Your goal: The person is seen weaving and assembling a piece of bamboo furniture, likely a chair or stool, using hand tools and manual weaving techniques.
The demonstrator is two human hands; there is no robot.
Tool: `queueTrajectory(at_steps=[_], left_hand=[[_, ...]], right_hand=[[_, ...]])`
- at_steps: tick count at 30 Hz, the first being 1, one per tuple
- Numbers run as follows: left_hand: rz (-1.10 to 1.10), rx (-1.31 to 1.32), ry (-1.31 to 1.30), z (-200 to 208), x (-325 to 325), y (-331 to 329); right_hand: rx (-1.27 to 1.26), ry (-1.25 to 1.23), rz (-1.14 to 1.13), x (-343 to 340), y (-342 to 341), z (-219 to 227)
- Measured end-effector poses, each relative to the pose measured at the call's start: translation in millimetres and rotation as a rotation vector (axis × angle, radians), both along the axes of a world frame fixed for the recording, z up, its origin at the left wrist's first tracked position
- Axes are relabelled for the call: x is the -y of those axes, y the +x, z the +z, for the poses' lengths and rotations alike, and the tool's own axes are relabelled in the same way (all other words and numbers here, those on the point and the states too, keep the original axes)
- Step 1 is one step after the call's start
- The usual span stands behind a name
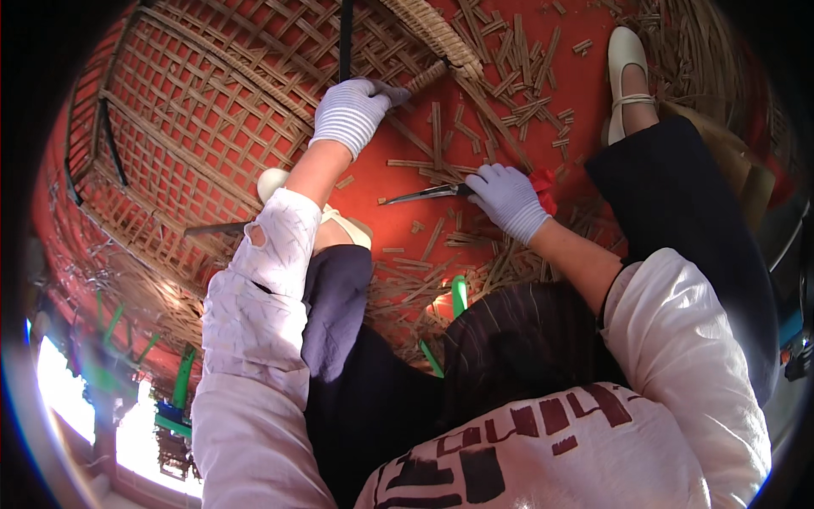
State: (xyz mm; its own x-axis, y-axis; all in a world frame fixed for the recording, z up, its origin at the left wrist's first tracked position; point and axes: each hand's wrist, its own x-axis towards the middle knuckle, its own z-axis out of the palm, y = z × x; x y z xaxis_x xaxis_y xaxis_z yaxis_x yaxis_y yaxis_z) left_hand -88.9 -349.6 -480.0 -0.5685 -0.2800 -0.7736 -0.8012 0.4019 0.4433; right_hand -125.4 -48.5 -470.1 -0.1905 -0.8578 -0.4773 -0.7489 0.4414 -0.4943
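Note:
My left hand (pixel 352 114), in a grey-and-white striped glove, closes around the edge of a large woven wicker piece (pixel 212 110) with a dark frame. A black bar (pixel 346 42) of that frame runs up from the hand. Some of its fingers are hidden. My right hand (pixel 509 202), gloved alike, grips the dark handle of a bladed tool (pixel 424 194). The slim metal blade points left, just above the red floor, apart from the wicker. Whether it is a knife or shears I cannot tell.
Cut strips of cane (pixel 526 68) litter the red floor (pixel 365 191). A thick braided wicker edge (pixel 432 34) slants across the top. Long cane strands (pixel 708 59) lie at the upper right. My shoes (pixel 626 64) stand on either side; green bars (pixel 459 295) show near my lap.

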Motion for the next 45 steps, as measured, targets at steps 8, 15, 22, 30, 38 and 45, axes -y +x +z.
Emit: queueTrajectory(at_steps=[8, 15, 22, 30, 38, 45], left_hand=[[-0.098, 0.027, -0.064, -5.0, 2.1, -8.6], [-0.106, -0.002, 0.023, -2.2, 5.8, -3.5], [0.156, 0.049, 0.189, -10.5, 5.0, 4.1], [0.276, 0.061, 0.186, -5.7, -0.3, 8.4], [0.295, 0.045, 0.160, -3.7, -1.9, 2.8], [0.255, 0.091, 0.161, -12.7, 3.1, 4.7]], right_hand=[[-0.035, 0.091, 0.125, 20.5, 13.5, -6.5], [0.562, 0.249, -0.534, 10.3, 11.6, 10.3], [1.227, 0.234, -1.065, 31.5, 23.4, 37.1], [1.429, 0.171, -1.283, 80.3, 36.5, 44.0], [1.506, 0.183, -1.459, 115.3, 49.2, 52.8], [1.602, 0.051, -1.591, 132.3, 65.9, 50.0]])
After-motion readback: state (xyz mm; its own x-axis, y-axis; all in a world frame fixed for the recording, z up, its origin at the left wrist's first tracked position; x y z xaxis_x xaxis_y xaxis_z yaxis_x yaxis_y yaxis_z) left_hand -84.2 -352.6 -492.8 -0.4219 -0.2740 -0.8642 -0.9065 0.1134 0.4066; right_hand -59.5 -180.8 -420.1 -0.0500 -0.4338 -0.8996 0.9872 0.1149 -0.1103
